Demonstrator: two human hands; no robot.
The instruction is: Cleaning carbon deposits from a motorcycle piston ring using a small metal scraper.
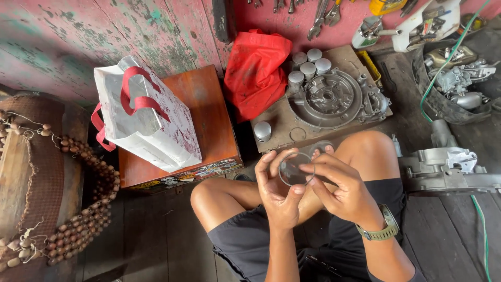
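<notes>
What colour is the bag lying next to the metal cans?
The bag is bright red, seen best in the head view, crumpled against the pink wall.

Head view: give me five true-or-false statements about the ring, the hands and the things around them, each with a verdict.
1. Both hands hold the ring. True: left hand and right hand pinch its rim.
2. The watch is on the left wrist. False: it is on the right wrist.
3. The white bag stands on the wooden box. True.
4. The red bag lies on the person's lap. False: it leans against the wall, beside the engine cover.
5. The green hose runs along the left side. False: it runs on the right.
</notes>
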